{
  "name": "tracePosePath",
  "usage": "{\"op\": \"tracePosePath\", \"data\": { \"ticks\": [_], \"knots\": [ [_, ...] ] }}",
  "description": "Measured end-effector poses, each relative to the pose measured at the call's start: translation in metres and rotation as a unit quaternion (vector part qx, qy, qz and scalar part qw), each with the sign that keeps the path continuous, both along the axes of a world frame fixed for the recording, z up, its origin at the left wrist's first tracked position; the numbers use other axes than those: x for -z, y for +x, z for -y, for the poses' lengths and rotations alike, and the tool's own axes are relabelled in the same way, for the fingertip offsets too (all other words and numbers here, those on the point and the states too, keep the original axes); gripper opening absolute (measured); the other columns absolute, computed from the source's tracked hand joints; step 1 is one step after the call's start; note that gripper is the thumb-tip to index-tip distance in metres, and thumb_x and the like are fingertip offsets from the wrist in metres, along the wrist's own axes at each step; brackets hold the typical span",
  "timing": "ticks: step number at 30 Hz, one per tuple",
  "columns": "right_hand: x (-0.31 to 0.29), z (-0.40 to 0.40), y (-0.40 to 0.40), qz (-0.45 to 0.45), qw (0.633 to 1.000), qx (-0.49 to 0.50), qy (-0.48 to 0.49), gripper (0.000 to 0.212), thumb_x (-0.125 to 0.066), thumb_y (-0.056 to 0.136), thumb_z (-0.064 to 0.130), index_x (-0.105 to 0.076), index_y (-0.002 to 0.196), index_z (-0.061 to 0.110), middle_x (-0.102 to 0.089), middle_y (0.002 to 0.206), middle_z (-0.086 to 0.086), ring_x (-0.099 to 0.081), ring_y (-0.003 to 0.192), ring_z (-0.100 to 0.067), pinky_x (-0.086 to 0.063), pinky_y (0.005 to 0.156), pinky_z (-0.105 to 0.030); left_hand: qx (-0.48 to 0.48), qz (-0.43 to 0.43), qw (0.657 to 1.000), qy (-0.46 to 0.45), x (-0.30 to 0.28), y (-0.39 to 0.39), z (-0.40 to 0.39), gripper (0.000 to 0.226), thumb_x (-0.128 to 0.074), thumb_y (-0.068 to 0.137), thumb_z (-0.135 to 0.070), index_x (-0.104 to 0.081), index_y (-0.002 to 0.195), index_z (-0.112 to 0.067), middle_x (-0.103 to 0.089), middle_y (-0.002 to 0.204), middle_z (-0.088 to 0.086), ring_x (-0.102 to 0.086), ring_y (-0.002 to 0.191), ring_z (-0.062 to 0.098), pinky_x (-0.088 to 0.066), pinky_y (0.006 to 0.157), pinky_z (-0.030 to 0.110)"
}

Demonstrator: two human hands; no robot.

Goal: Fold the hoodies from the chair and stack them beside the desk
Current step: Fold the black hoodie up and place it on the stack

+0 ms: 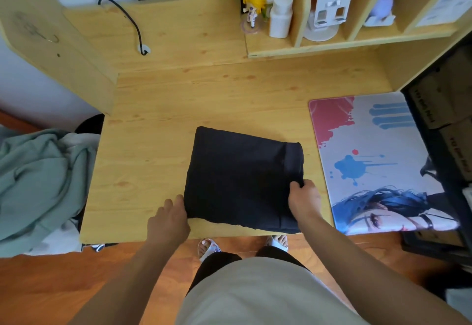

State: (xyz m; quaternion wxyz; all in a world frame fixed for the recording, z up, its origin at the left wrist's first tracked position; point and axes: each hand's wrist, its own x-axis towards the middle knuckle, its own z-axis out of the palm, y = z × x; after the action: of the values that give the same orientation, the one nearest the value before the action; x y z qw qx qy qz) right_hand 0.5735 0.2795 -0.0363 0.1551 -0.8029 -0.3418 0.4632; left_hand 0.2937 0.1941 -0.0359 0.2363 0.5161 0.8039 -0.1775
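Black hoodie (240, 179) (soft, folded square) on wooden desk (153, 125); left hand (168, 220), right hand (305, 198) fingers pinching edges.

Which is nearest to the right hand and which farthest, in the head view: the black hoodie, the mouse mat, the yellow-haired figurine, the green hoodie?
1. Black hoodie: the right hand grips its near right corner.
2. Mouse mat: just to the right on the desk.
3. Yellow-haired figurine: at the desk's back.
4. Green hoodie: far left, off the desk.
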Motion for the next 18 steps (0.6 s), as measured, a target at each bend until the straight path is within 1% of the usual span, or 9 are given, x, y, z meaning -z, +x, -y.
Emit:
{"op": "tracePosePath", "data": {
  "ticks": [2, 4, 6, 8, 10, 12, 14, 16, 18],
  "knots": [
    [0.008, -0.005, 0.004, 0.0, 0.999, -0.019, -0.03, 0.033, -0.041, 0.105, 0.025, -0.052, 0.13, 0.008, -0.059, 0.112, -0.01, -0.057, 0.095, -0.027, -0.047, 0.074, -0.034, 0.018, -0.018, 0.999, 0.028, -0.008, -0.003, -0.009, 0.059, -0.064, 0.092, -0.019, -0.032, 0.141, -0.017, -0.044, 0.132, 0.01, -0.052, 0.119, 0.03, -0.054, 0.091, 0.041],
    [0.013, -0.008, 0.004, 0.009, 0.998, -0.036, -0.047, 0.033, -0.041, 0.103, 0.025, -0.053, 0.129, 0.008, -0.061, 0.111, -0.012, -0.059, 0.095, -0.029, -0.048, 0.075, -0.035, 0.041, 0.031, 0.981, 0.185, -0.017, 0.003, -0.026, 0.068, -0.062, 0.092, -0.015, -0.031, 0.153, -0.012, -0.035, 0.154, 0.017, -0.04, 0.139, 0.036, -0.045, 0.109, 0.048],
    [0.016, -0.01, 0.003, 0.022, 0.997, -0.043, -0.054, 0.033, -0.042, 0.102, 0.024, -0.053, 0.129, 0.007, -0.061, 0.112, -0.013, -0.058, 0.094, -0.029, -0.047, 0.076, -0.035, 0.126, 0.049, 0.95, 0.281, -0.017, 0.015, -0.051, 0.063, -0.053, 0.1, -0.024, -0.031, 0.158, -0.013, -0.028, 0.163, 0.015, -0.025, 0.151, 0.036, -0.031, 0.121, 0.049],
    [0.013, -0.011, 0.002, 0.054, 0.996, -0.058, -0.049, 0.033, -0.044, 0.101, 0.02, -0.049, 0.132, 0.008, -0.06, 0.119, -0.015, -0.055, 0.096, -0.03, -0.046, 0.078, -0.036, 0.214, 0.04, 0.937, 0.274, -0.003, 0.027, -0.074, 0.061, -0.04, 0.106, -0.04, -0.026, 0.161, -0.019, -0.018, 0.169, 0.011, -0.01, 0.157, 0.034, -0.02, 0.125, 0.05],
    [0.011, -0.01, -0.002, 0.167, 0.98, -0.102, 0.03, 0.041, -0.047, 0.096, 0.013, -0.043, 0.138, 0.011, -0.053, 0.133, -0.015, -0.051, 0.112, -0.034, -0.046, 0.091, -0.042, 0.276, 0.016, 0.934, 0.227, 0.02, 0.032, -0.089, 0.061, -0.028, 0.106, -0.051, -0.025, 0.162, -0.027, -0.014, 0.17, 0.009, -0.003, 0.158, 0.033, -0.013, 0.126, 0.053],
    [0.001, -0.009, -0.023, 0.274, 0.912, -0.185, 0.244, 0.053, -0.05, 0.091, 0.009, -0.042, 0.144, 0.009, -0.044, 0.144, -0.015, -0.041, 0.129, -0.037, -0.039, 0.107, -0.049, 0.299, -0.014, 0.935, 0.19, 0.041, 0.033, -0.094, 0.063, -0.02, 0.105, -0.056, -0.021, 0.162, -0.03, -0.013, 0.17, 0.009, 0.0, 0.158, 0.034, -0.009, 0.126, 0.054],
    [0.0, -0.017, -0.051, 0.289, 0.818, -0.335, 0.368, 0.055, -0.049, 0.097, 0.021, -0.04, 0.15, 0.012, -0.035, 0.155, -0.016, -0.029, 0.143, -0.039, -0.026, 0.119, -0.052, 0.298, -0.024, 0.935, 0.192, 0.052, 0.033, -0.095, 0.064, -0.021, 0.104, -0.057, -0.02, 0.162, -0.03, -0.014, 0.17, 0.01, 0.0, 0.157, 0.035, -0.008, 0.126, 0.055],
    [0.015, -0.033, -0.057, 0.299, 0.775, -0.464, 0.309, 0.059, -0.036, 0.103, 0.044, -0.026, 0.158, 0.022, -0.018, 0.166, -0.011, -0.009, 0.153, -0.037, -0.011, 0.124, -0.055, 0.302, -0.019, 0.931, 0.206, 0.055, 0.033, -0.093, 0.064, -0.025, 0.103, -0.056, -0.024, 0.161, -0.029, -0.017, 0.169, 0.011, -0.002, 0.157, 0.035, -0.01, 0.125, 0.056],
    [0.043, -0.048, -0.037, 0.321, 0.785, -0.486, 0.21, 0.067, -0.02, 0.102, 0.062, -0.01, 0.16, 0.03, -0.005, 0.169, -0.004, 0.004, 0.155, -0.03, -0.003, 0.124, -0.055, 0.301, -0.015, 0.928, 0.218, 0.058, 0.033, -0.093, 0.064, -0.027, 0.103, -0.056, -0.023, 0.162, -0.031, -0.015, 0.17, 0.011, -0.001, 0.157, 0.036, -0.011, 0.124, 0.057]
  ]
}}
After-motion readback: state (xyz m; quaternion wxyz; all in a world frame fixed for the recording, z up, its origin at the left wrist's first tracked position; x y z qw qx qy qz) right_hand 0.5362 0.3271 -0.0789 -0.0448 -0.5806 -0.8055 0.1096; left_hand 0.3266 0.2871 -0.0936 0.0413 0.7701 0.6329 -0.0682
